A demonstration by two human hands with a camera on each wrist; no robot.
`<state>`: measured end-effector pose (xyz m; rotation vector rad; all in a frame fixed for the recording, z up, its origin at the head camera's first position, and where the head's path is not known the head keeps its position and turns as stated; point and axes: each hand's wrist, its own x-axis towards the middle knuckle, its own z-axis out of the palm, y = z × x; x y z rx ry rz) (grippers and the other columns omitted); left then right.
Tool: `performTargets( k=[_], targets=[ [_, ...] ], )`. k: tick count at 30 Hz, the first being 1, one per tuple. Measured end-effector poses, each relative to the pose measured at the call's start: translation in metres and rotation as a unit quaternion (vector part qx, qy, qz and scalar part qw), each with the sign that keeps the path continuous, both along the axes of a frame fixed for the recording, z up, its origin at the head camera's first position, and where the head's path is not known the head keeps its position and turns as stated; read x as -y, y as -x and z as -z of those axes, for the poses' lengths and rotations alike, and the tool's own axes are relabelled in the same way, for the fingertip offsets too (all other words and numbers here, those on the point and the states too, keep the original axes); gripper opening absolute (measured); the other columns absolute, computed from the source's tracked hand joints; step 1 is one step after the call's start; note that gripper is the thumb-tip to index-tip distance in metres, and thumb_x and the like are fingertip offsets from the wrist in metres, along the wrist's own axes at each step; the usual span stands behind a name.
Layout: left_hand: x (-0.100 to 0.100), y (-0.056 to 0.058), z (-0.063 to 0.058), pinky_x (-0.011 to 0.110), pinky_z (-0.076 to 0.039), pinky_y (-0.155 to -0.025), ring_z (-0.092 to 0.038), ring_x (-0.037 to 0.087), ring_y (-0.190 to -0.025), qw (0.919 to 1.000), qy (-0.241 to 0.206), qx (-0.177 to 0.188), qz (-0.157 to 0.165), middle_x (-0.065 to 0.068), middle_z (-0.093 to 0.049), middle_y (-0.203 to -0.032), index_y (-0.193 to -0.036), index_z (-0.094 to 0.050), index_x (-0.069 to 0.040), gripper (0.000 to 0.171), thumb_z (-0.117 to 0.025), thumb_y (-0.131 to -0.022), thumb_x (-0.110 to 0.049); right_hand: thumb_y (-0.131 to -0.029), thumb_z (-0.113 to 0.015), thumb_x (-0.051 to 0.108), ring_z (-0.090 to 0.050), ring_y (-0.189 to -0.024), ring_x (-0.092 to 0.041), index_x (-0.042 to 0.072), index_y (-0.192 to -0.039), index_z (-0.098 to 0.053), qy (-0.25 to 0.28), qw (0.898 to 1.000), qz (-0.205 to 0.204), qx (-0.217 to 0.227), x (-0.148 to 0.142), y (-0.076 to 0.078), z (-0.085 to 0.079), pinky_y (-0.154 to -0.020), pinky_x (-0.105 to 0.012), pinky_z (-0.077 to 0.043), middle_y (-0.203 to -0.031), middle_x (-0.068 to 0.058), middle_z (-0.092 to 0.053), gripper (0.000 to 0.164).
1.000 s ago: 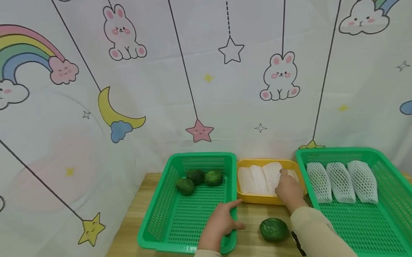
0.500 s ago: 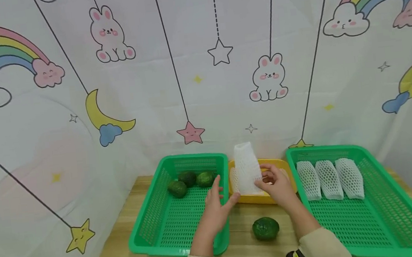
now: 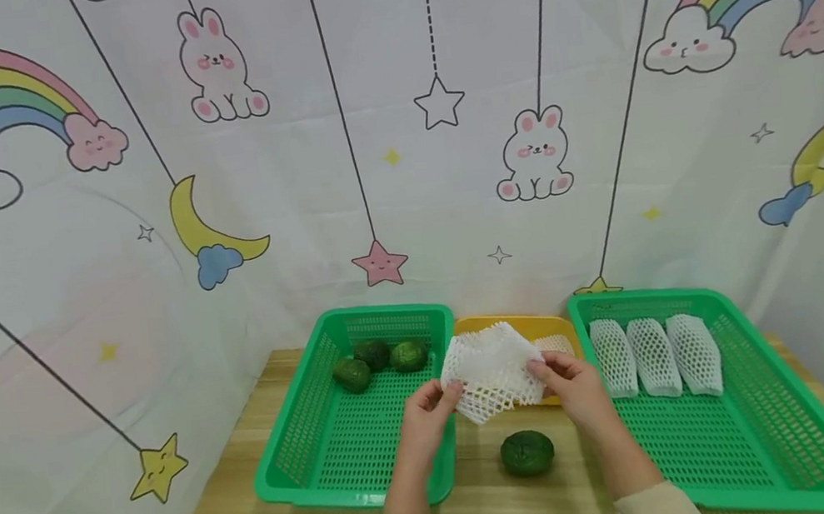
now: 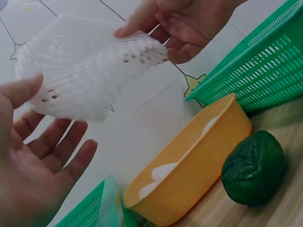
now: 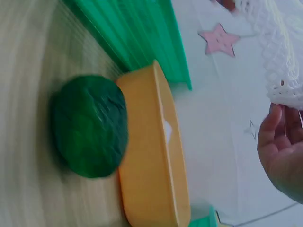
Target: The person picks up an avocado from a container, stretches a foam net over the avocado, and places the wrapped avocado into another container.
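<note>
White foam net (image 3: 495,370) up in the air in front of me, one end in each hand. My left hand (image 3: 424,425) pinches its 8 o'clock edge between thumb and fingers; in the left wrist view the other fingers are loosely spread below it. My right hand (image 3: 578,386) pinches the 3 o'clock edge, thumb on the near side. Net spans the gap between both hands, mesh spread wide along the near edge. Clock centred on the net, head view: wrinkled dark green fruit (image 3: 527,453) at 6 o'clock, lying bare on the wood-grain bench (image 3: 235,510), between my forearms, touched by neither hand. Yellow tray (image 3: 532,326) behind the net, partly covered by it, showing mostly toward 1 o'clock; more white nets (image 3: 553,344) lie in it. Left green basket (image 3: 357,447) at 9 o'clock, three dark green fruits (image 3: 409,356) bunched toward its 12 o'clock end. Right green basket (image 3: 725,442) at 4 o'clock, three white net sleeves (image 3: 652,356) side by side toward its 10 to 11 o'clock corner. Beige cuffs (image 3: 657,508) on both my arms, dark wrist straps at the 6 o'clock frame edge. White backdrop (image 3: 392,66) across 12 o'clock, printed with rainbows, bunnies, stars.
</note>
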<state>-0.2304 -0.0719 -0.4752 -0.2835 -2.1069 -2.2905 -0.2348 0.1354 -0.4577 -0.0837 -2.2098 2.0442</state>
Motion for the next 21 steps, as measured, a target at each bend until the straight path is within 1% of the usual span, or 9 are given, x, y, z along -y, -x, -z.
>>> performTargets(
  k=[3,5,6,9,11,13,15,18,21],
  targets=[
    [-0.006,-0.001,0.003,0.032,-0.046,-0.084,-0.055,0.018,-0.101,0.9956,-0.005,-0.017,0.092,0.010,-0.054,-0.114,-0.129,-0.035,0.000,0.059,-0.069,-0.085,-0.020,-0.090,-0.062,0.019,-0.057,-0.083,-0.015,-0.003,-0.117,-0.058,0.008,0.997,-0.075,0.005,0.010,-0.006,0.004,-0.074,-0.029,-0.051,-0.096,-0.006,-0.062,0.035],
    [-0.011,-0.002,0.006,0.034,-0.046,-0.086,-0.053,0.021,-0.108,0.9912,-0.009,-0.016,0.131,0.011,-0.049,-0.124,-0.140,-0.022,-0.010,0.078,-0.073,-0.082,-0.020,-0.092,-0.060,0.018,-0.059,-0.087,-0.019,0.001,-0.125,-0.052,0.023,0.994,-0.110,0.000,0.015,-0.009,0.004,-0.077,-0.032,-0.051,-0.103,-0.013,-0.061,0.039],
    [-0.013,-0.002,0.007,0.035,-0.047,-0.086,-0.054,0.023,-0.108,0.9904,-0.008,-0.012,0.137,0.012,-0.049,-0.125,-0.141,-0.022,-0.012,0.081,-0.074,-0.080,-0.020,-0.092,-0.059,0.017,-0.060,-0.088,-0.020,0.004,-0.128,-0.049,0.031,0.993,-0.116,-0.005,0.017,-0.010,0.005,-0.077,-0.033,-0.051,-0.107,-0.015,-0.061,0.040],
    [-0.017,-0.002,0.013,0.037,-0.046,-0.088,-0.053,0.026,-0.111,0.9933,-0.010,-0.008,0.115,0.013,-0.050,-0.127,-0.141,-0.030,-0.008,0.076,-0.075,-0.079,-0.014,-0.093,-0.058,0.015,-0.062,-0.090,-0.021,0.006,-0.129,-0.044,0.050,0.992,-0.117,-0.024,0.016,-0.011,0.007,-0.076,-0.036,-0.052,-0.113,-0.020,-0.060,0.040],
    [-0.017,-0.002,0.016,0.037,-0.046,-0.088,-0.052,0.027,-0.111,0.9965,-0.013,-0.006,0.082,0.014,-0.051,-0.126,-0.138,-0.034,-0.006,0.071,-0.074,-0.080,-0.011,-0.093,-0.057,0.015,-0.062,-0.092,-0.021,0.004,-0.124,-0.046,0.036,0.993,-0.107,-0.038,0.011,-0.009,0.010,-0.075,-0.038,-0.053,-0.113,-0.021,-0.060,0.034],
    [-0.016,-0.002,0.019,0.038,-0.045,-0.088,-0.051,0.029,-0.113,0.9984,-0.020,-0.017,0.050,0.016,-0.048,-0.128,-0.141,-0.028,-0.006,0.077,-0.074,-0.079,-0.008,-0.093,-0.057,0.013,-0.062,-0.094,-0.024,0.002,-0.117,-0.051,-0.020,0.994,-0.093,-0.046,0.005,-0.007,0.016,-0.076,-0.039,-0.052,-0.110,-0.019,-0.061,0.028],
    [-0.015,0.000,0.021,0.036,-0.046,-0.086,-0.050,0.029,-0.113,0.9989,-0.022,-0.030,0.029,0.017,-0.045,-0.129,-0.142,-0.023,-0.007,0.082,-0.074,-0.078,-0.006,-0.092,-0.058,0.009,-0.059,-0.099,-0.027,0.001,-0.113,-0.055,-0.109,0.989,-0.089,-0.034,0.000,-0.006,0.026,-0.079,-0.041,-0.050,-0.109,-0.017,-0.061,0.023],
    [-0.014,0.000,0.019,0.035,-0.047,-0.083,-0.051,0.029,-0.109,0.9991,-0.009,-0.040,0.013,0.017,-0.046,-0.126,-0.140,-0.025,-0.008,0.081,-0.075,-0.076,-0.005,-0.084,-0.066,0.004,-0.048,-0.112,-0.033,0.005,-0.115,-0.058,-0.243,0.962,-0.128,0.003,-0.004,-0.007,0.043,-0.089,-0.049,-0.042,-0.116,-0.012,-0.057,0.031],
    [-0.013,-0.001,0.018,0.036,-0.047,-0.082,-0.053,0.027,-0.104,0.9992,0.010,-0.036,-0.010,0.015,-0.050,-0.120,-0.136,-0.033,-0.006,0.075,-0.076,-0.075,-0.005,-0.075,-0.075,0.006,-0.036,-0.121,-0.038,0.010,-0.121,-0.056,-0.326,0.928,-0.180,0.022,-0.003,-0.008,0.061,-0.092,-0.059,-0.033,-0.127,-0.013,-0.049,0.050]
  ],
)
